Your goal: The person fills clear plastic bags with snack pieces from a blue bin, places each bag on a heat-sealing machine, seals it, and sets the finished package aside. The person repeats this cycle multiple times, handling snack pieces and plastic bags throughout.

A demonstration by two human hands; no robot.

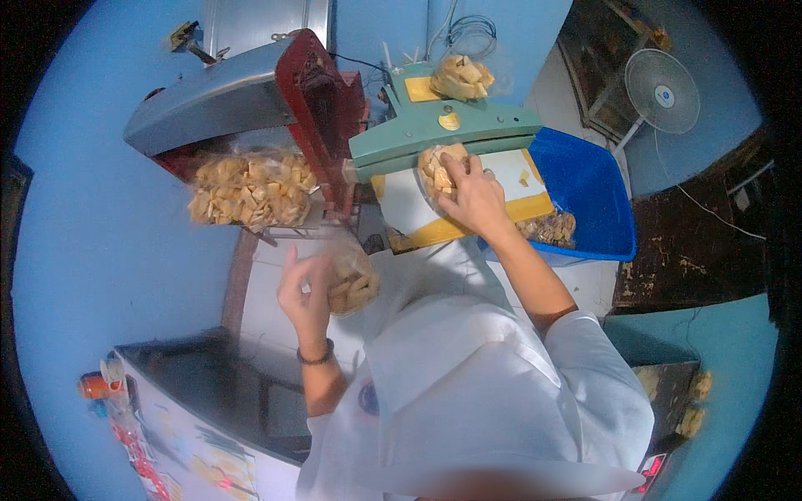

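My left hand (305,288), blurred, holds a clear plastic bag of light-brown snack pieces (352,285) by its side in front of my body. My right hand (474,195) grips a second filled clear bag (432,172) from above. That bag rests on the white, yellow-edged plate (407,210) at the mouth of a green bag sealer (445,134). A bracelet circles my left wrist, and a ring shows on a right finger. On top of the sealer lies another filled bag (462,78).
Several filled bags (250,191) are heaped at left beneath a red and grey machine (219,103). Right of the sealer stands a blue plastic bin (579,188) containing bagged pieces (548,228). Beyond it is a fan (662,92). A white-sided counter (188,432) is at lower left.
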